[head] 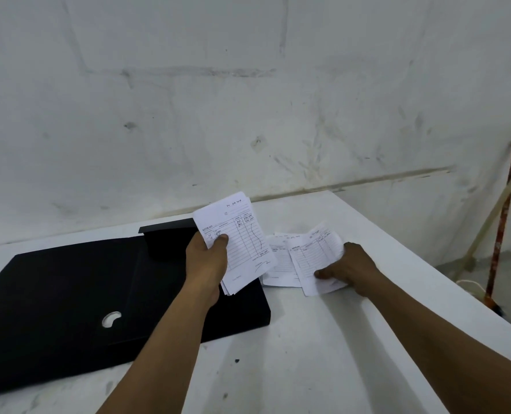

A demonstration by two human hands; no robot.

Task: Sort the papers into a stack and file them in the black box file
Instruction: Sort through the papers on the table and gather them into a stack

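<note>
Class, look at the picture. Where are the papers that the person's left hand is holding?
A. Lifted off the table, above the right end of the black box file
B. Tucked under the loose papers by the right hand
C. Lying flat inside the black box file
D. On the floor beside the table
A: the left hand grips a small stack of papers raised off the table, above the black box file, while the right hand rests on the loose papers.

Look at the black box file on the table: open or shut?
Open. The black box file lies flat with its cover folded out to the left and an end flap standing; no papers are visible inside.
</note>
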